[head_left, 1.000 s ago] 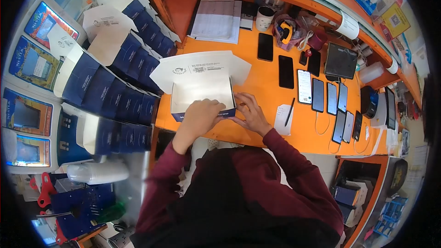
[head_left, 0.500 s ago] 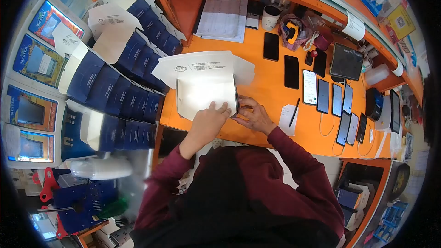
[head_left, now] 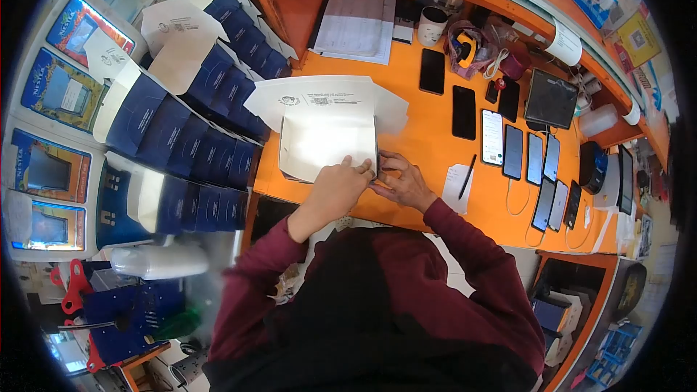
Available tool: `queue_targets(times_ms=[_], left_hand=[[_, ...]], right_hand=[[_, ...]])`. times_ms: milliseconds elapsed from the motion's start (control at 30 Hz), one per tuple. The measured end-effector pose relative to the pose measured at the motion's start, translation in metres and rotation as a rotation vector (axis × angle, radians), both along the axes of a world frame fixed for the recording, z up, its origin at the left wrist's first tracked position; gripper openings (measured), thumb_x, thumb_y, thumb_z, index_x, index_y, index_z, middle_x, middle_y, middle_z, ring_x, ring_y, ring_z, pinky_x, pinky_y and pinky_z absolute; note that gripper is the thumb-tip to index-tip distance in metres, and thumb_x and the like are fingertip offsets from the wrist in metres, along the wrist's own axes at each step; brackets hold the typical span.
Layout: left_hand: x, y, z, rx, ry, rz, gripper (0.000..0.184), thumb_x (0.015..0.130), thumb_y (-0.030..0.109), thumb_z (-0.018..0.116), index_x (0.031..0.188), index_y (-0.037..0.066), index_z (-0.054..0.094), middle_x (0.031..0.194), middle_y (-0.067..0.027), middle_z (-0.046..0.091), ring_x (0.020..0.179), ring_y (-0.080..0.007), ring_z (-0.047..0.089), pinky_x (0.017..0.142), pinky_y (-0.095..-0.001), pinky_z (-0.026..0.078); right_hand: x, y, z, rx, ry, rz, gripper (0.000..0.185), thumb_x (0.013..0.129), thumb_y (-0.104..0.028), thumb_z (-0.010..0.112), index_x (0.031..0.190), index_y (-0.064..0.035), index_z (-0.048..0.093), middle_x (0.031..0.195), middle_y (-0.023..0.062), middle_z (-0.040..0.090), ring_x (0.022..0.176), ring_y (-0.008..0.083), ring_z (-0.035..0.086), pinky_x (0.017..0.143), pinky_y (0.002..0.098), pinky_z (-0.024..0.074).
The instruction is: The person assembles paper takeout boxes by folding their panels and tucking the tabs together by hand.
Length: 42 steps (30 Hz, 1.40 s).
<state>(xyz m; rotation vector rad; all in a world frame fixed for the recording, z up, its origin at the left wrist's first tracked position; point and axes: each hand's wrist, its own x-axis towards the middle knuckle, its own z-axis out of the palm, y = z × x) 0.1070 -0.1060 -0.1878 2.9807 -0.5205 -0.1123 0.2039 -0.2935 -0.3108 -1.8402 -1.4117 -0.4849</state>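
A cardboard food box (head_left: 327, 138), white inside with dark outer walls, sits on the orange counter (head_left: 421, 145) with its printed lid flap (head_left: 327, 94) raised at the back. My left hand (head_left: 340, 187) reaches over the near wall, its fingers bent at the near right corner. Pinching that same corner from outside is my right hand (head_left: 404, 183), thumb low and fingers against the right wall. The fingertips of both hands almost meet there, and the fold between them is partly hidden.
Stacks of dark blue folded boxes (head_left: 181, 131) stand to the left, beside a drink dispenser (head_left: 51, 160). On the right lie several phones (head_left: 492, 136) with cables, and a pen (head_left: 467, 176) on a paper slip. Papers (head_left: 354, 23) and a cup (head_left: 433, 25) sit at the back.
My left hand has slid a little to the right along the near wall, closer to the corner. My right hand keeps its hold there. The box stays in place.
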Motion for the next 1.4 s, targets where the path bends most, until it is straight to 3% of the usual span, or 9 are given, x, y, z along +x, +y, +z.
queue_targets(times_ms=[467, 667, 767, 900, 1000, 1133, 1233, 1300, 1400], left_hand=[[0.012, 0.009, -0.004, 0.017, 0.036, -0.072, 0.037, 0.085, 0.007, 0.06, 0.121, 0.003, 0.064, 0.129, -0.0111, 0.067, 0.111, -0.0372, 0.066, 0.073, -0.0455, 0.058], [0.01, -0.001, 0.02, -0.001, 0.213, -0.004, 0.044, 0.096, 0.037, 0.059, 0.127, 0.006, 0.063, 0.13, -0.0112, 0.066, 0.118, -0.0349, 0.063, 0.092, -0.0462, 0.054], [-0.007, 0.009, 0.017, -0.235, -0.531, -0.026, 0.046, 0.097, 0.037, 0.058, 0.125, 0.001, 0.064, 0.134, -0.0153, 0.062, 0.124, -0.0377, 0.056, 0.108, -0.0481, 0.042], [-0.039, 0.016, -0.036, -0.897, -0.767, 0.543, 0.052, 0.096, 0.015, 0.051, 0.141, -0.009, 0.044, 0.152, -0.0266, 0.039, 0.145, -0.0427, 0.034, 0.117, -0.0496, 0.029], [-0.052, -0.002, -0.079, -0.898, -0.52, 0.523, 0.055, 0.094, 0.005, 0.052, 0.146, -0.008, 0.039, 0.156, -0.0269, 0.033, 0.146, -0.0438, 0.032, 0.118, -0.05, 0.028], [-0.06, -0.009, -0.101, -0.606, -0.516, 0.376, 0.062, 0.086, -0.001, 0.065, 0.145, 0.0, 0.046, 0.156, -0.027, 0.033, 0.145, -0.0456, 0.032, 0.115, -0.0524, 0.034], [-0.056, -0.004, -0.107, -0.732, -0.521, 0.389, 0.046, 0.084, 0.005, 0.073, 0.129, 0.007, 0.062, 0.135, -0.0227, 0.046, 0.13, -0.0407, 0.046, 0.11, -0.0479, 0.042], [-0.05, 0.003, -0.104, -0.841, -0.489, 0.36, 0.025, 0.086, 0.007, 0.074, 0.111, 0.008, 0.07, 0.11, -0.0151, 0.046, 0.11, -0.0315, 0.052, 0.1, -0.0397, 0.048], [-0.044, 0.016, -0.09, -1.003, -0.27, 0.291, 0.016, 0.089, 0.006, 0.072, 0.104, 0.006, 0.067, 0.102, -0.0115, 0.04, 0.101, -0.0267, 0.048, 0.09, -0.0334, 0.047]], right_hand=[[-0.001, 0.002, -0.005, 0.049, -0.005, 0.01, 0.031, 0.075, -0.019, 0.086, 0.095, -0.013, 0.063, 0.114, 0.0065, 0.052, 0.122, 0.0352, 0.06, 0.082, 0.0396, 0.061], [-0.003, 0.002, -0.006, 0.085, 0.016, 0.012, 0.036, 0.075, -0.016, 0.087, 0.099, -0.0132, 0.061, 0.112, 0.0088, 0.051, 0.12, 0.0356, 0.062, 0.083, 0.0388, 0.0607], [-0.005, -0.008, -0.009, 0.086, 0.069, -0.043, 0.044, 0.076, -0.016, 0.088, 0.11, -0.0118, 0.06, 0.115, 0.0116, 0.053, 0.12, 0.0358, 0.062, 0.084, 0.0385, 0.0601], [-0.01, -0.038, -0.011, 0.071, 0.213, -0.136, 0.051, 0.078, -0.013, 0.086, 0.119, -0.0065, 0.057, 0.125, 0.0174, 0.055, 0.122, 0.0379, 0.06, 0.09, 0.0407, 0.0566], [-0.014, -0.044, 0.007, 0.156, 0.411, -0.299, 0.046, 0.079, -0.007, 0.083, 0.117, -0.0035, 0.057, 0.132, 0.0204, 0.054, 0.127, 0.0402, 0.055, 0.102, 0.0462, 0.0485], [-0.016, -0.029, 0.076, 0.235, 0.081, -0.289, 0.045, 0.078, -0.015, 0.081, 0.118, -0.0122, 0.06, 0.135, 0.0155, 0.054, 0.137, 0.037, 0.044, 0.112, 0.0505, 0.0376], [-0.022, -0.008, 0.127, -0.269, -0.015, 0.022, 0.039, 0.079, -0.02, 0.079, 0.114, -0.0192, 0.063, 0.134, 0.0086, 0.056, 0.136, 0.033, 0.045, 0.104, 0.0463, 0.0462], [-0.022, 0.001, 0.121, -0.398, -0.029, 0.071, 0.035, 0.079, -0.021, 0.076, 0.112, -0.0214, 0.064, 0.131, 0.005, 0.057, 0.132, 0.0309, 0.048, 0.095, 0.0422, 0.0516], [-0.019, 0.011, 0.116, -0.427, -0.073, 0.069, 0.032, 0.082, -0.022, 0.073, 0.112, -0.0218, 0.064, 0.125, 0.0003, 0.059, 0.113, 0.0219, 0.058, 0.067, 0.0321, 0.0562]])
